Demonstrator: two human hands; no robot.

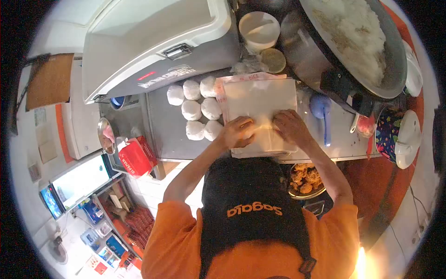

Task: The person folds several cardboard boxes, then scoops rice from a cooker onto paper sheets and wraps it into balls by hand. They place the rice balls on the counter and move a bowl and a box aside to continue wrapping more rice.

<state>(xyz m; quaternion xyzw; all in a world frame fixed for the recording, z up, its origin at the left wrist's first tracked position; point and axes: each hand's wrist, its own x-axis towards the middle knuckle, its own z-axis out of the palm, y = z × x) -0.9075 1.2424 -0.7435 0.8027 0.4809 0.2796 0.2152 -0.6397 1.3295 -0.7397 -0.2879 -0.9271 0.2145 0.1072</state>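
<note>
A stack of pale wrapping paper (260, 95) lies on the counter in front of me, over a sheet with reddish print. My left hand (238, 132) has its fingers curled in on the left side of the top paper. On the other side, my right hand (290, 126) grips the paper with bent fingers. Between the hands the paper looks folded and raised; what it covers, if anything, is hidden. Several white rounded bundles (191, 110) sit in rows left of the stack. A blue ladle-like scoop (320, 108) lies to the right of my right hand.
Behind the bundles stands a large cooler box (195, 58). A big pot of white rice (355, 42) fills the back right, near a white tub (260, 29). Fried food in a bowl (306, 180) sits below the counter edge. A red box (138, 156) stands at left.
</note>
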